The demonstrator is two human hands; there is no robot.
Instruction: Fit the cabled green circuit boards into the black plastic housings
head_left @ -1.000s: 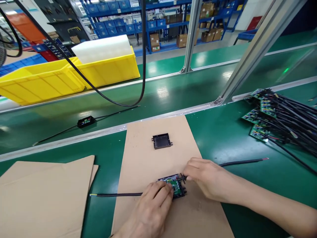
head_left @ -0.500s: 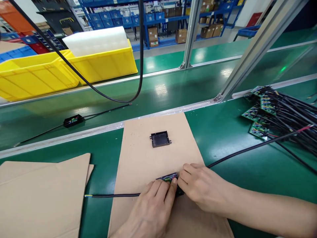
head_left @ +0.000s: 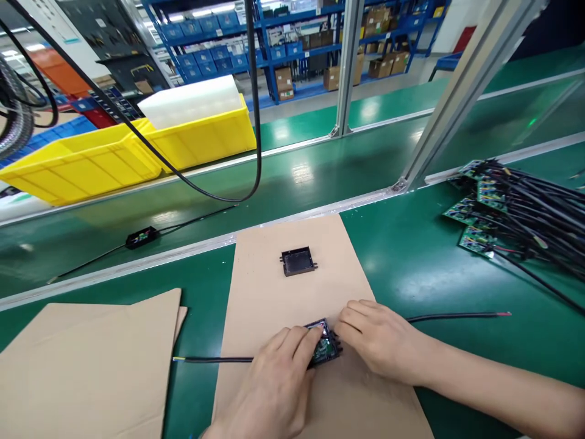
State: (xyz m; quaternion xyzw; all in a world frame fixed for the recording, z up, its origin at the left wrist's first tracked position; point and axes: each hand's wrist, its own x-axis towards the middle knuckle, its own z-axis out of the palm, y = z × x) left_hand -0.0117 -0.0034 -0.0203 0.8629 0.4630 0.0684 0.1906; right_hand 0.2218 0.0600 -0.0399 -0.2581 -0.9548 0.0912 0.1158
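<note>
Both hands meet over a small black housing [head_left: 325, 349] near the front edge of the cardboard sheet [head_left: 292, 292] on the bench [head_left: 411, 256]. A green circuit board sits inside the housing. The left hand [head_left: 274, 384] presses its fingertips on the housing's left side, pinning it down. The right hand [head_left: 379, 341] closes its fingertips on the right edge, where a black cable [head_left: 457, 317] leaves toward the right. A second black cable [head_left: 214, 360] leaves toward the left, off the cardboard.

Judgement on doing this well: hold the housing flat with the left hand, and press the board evenly so it seats square. Both cables should sit in their exit notches, not pinched under the board. Whether the board is fully seated cannot be told; fingers cover it.

A separate black lid [head_left: 298, 262] lies further back on the same cardboard, well apart from the hands. More cardboard [head_left: 86, 360] lies to the left. A heap of wired circuit boards [head_left: 503, 207] lies at the right.

Surface is green matting, with a conveyor belt [head_left: 320, 171] behind carrying one wired black unit [head_left: 141, 236]. Yellow bins [head_left: 114, 158] stand beyond, blue shelving [head_left: 283, 36] at the back.
</note>
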